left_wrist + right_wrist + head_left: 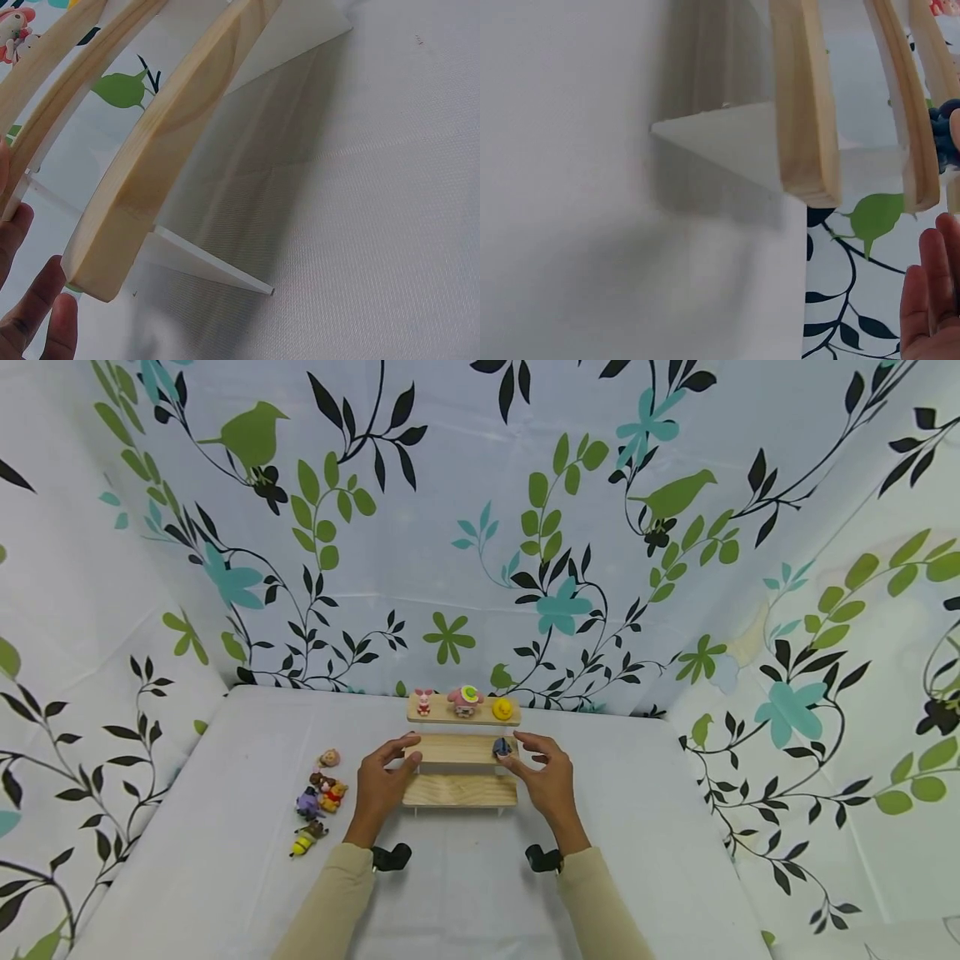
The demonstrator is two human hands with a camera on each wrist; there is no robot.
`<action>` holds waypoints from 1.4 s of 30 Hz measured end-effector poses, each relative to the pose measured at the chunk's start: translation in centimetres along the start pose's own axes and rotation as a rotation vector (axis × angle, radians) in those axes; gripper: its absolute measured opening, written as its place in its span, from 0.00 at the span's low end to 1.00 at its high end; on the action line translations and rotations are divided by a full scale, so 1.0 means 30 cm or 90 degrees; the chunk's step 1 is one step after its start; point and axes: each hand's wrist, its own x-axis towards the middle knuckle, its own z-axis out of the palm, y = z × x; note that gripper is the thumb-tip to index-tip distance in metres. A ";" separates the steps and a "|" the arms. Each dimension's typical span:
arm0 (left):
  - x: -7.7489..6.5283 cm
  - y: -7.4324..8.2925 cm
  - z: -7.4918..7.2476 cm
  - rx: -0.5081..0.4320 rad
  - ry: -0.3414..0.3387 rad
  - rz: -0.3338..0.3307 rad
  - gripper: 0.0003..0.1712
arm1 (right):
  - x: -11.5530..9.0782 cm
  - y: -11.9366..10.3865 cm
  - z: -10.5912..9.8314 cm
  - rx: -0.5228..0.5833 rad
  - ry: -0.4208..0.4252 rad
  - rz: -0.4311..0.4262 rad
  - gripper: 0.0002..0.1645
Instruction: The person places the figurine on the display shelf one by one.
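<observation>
A three-tier wooden display shelf (459, 791) stands on the white table. At the left end of its middle board, my left hand (381, 785) holds the edge between thumb and index finger, its other fingers (61, 322) relaxed alongside. My right hand (551, 781) is at the opposite end of that board. Its thumb and index finger pinch a small dark-blue figurine (502, 747) standing there, while the other fingers (916, 304) extend past the board end. On the top board are a pink-and-white figurine (423, 702), a pink figurine with a green-and-white top (465, 700) and a yellow duck (502, 708).
Left of the shelf, several small figurines lie on the table: a pinkish one (328, 758), a yellow bear in red (332, 795), a purple one (308, 803) and a yellow-striped one (307, 838). A leaf-patterned cloth (450, 568) hangs behind. White side supports (199, 259) carry the shelf.
</observation>
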 end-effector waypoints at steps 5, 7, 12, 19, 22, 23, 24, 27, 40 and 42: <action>0.002 -0.005 -0.005 -0.001 0.003 0.003 0.19 | 0.001 0.017 0.002 -0.007 -0.019 0.046 0.30; 0.002 -0.004 -0.005 -0.003 0.004 0.005 0.19 | 0.005 0.020 0.003 -0.001 -0.035 0.060 0.30; 0.002 0.008 -0.003 -0.006 0.001 0.002 0.19 | 0.016 0.031 0.002 0.017 -0.066 0.082 0.28; 0.012 0.028 -0.005 0.017 -0.024 0.007 0.20 | 0.021 0.031 -0.012 0.026 -0.066 0.105 0.28; 0.016 0.032 -0.012 0.044 -0.031 0.008 0.20 | 0.023 0.029 -0.012 0.031 -0.071 0.110 0.28; 0.016 0.034 -0.016 0.049 -0.031 0.008 0.20 | 0.024 0.028 -0.012 0.030 -0.072 0.110 0.28; 0.017 0.035 -0.022 0.053 -0.030 0.009 0.20 | 0.024 0.027 -0.012 0.031 -0.073 0.112 0.28; 0.017 0.043 -0.045 0.064 -0.019 0.017 0.20 | 0.024 0.024 -0.009 0.030 -0.076 0.114 0.28; 0.063 0.016 -0.256 0.177 0.029 0.021 0.18 | 0.023 0.021 -0.004 0.037 -0.078 0.122 0.28; 0.070 0.011 -0.292 0.185 0.018 0.007 0.19 | 0.024 0.023 -0.002 0.039 -0.077 0.121 0.28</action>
